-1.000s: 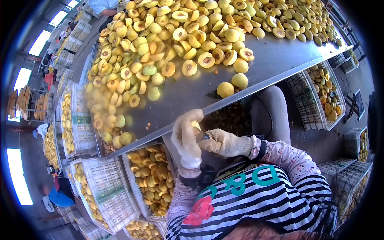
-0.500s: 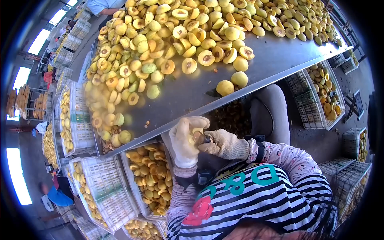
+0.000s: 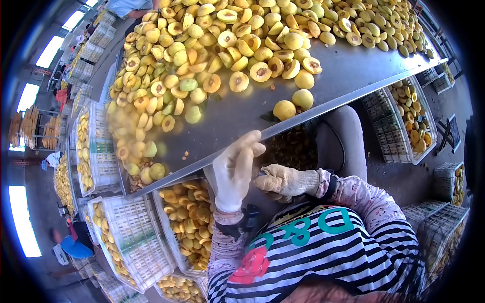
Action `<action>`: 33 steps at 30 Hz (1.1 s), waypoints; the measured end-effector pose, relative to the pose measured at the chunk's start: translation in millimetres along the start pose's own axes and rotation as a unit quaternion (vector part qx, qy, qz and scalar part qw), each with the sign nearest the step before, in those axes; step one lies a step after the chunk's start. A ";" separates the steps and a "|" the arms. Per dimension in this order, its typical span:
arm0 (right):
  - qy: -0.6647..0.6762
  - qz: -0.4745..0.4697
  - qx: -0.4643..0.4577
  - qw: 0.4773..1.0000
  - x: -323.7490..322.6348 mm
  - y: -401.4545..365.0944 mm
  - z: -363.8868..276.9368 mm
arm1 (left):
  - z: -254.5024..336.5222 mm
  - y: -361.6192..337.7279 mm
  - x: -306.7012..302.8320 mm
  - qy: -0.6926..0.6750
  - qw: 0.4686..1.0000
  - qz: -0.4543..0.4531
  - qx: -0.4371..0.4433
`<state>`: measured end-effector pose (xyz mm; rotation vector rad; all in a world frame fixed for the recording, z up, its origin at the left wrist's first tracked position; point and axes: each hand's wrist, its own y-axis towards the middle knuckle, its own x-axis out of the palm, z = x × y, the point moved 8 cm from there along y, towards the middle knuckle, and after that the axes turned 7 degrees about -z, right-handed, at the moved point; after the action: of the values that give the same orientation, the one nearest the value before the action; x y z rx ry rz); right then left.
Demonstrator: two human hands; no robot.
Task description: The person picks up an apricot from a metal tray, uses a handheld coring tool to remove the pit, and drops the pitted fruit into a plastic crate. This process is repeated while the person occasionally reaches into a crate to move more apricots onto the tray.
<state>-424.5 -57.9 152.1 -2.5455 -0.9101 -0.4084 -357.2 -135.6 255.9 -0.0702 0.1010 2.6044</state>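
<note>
My left hand [image 3: 235, 169], in a pale smooth glove, is raised by the near edge of the metal table [image 3: 217, 118]. Its fingers are apart, and no fruit shows in it. Just to its right, my right hand [image 3: 286, 181] wears a beige knitted glove and is closed. A small dark tip pokes out at its thumb side; the rest of what it grips is hidden. Halved yellow peaches [image 3: 239, 82], many with brown pit centres, are heaped across the table. Two rounded peaches [image 3: 284, 110] lie near the front edge.
A crate of peach halves [image 3: 189, 222] stands below the table by my left arm, with a white crate [image 3: 134, 237] beside it. Another crate [image 3: 404, 121] is at right. Dark pieces [image 3: 293, 150] lie beneath the table edge. A person's sleeve [image 3: 129, 6] shows at top left.
The peach piece that was between my hands is gone from them. My left hand has opened and risen slightly; my right hand has drawn a little away, still closed.
</note>
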 end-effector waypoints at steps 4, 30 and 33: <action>-0.273 0.134 -0.063 0.951 -6.5 -0.9 -16.6 | -24.9 5.8 6.2 0.106 0.962 -0.168 -0.188; -0.055 0.125 -0.075 0.988 16.6 2.5 -13.7 | -59.9 -4.9 0.6 -0.360 0.897 -0.219 -0.134; 0.081 0.068 -0.003 0.994 28.2 -1.1 -18.9 | -66.5 1.4 1.5 -0.338 0.883 -0.291 -0.149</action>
<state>-406.8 -50.9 180.2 -2.5182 -0.6720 -0.5669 -357.1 -141.7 189.7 0.6046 -0.4957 1.8865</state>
